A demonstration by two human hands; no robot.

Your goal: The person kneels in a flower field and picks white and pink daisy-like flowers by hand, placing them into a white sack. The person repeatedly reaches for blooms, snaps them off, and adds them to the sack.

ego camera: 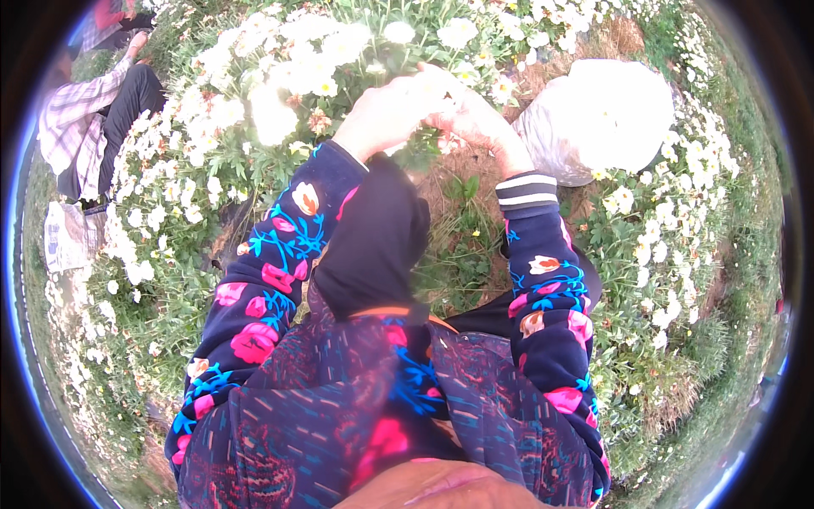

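Note:
My left hand [381, 114] and my right hand [467, 108] meet in front of me, among the white flowers [305, 51] at the top of the head view. Strong glare washes out both hands, so their fingers blend together and whatever may be between them cannot be made out. Pale pinkish blooms [451, 141] show just below the hands. To the right of the hands stands a bulging white plastic bag [610, 114], its contents overexposed. A dried brownish flower head [319, 121] is left of my left hand.
Another person in a plaid shirt [79, 118] sits at the upper left, with a white bag [70, 238] below. Farther back is a part of a third person [108, 16]. Flowering plants [661, 242] flank me on both sides. Weeds [467, 254] grow between my legs.

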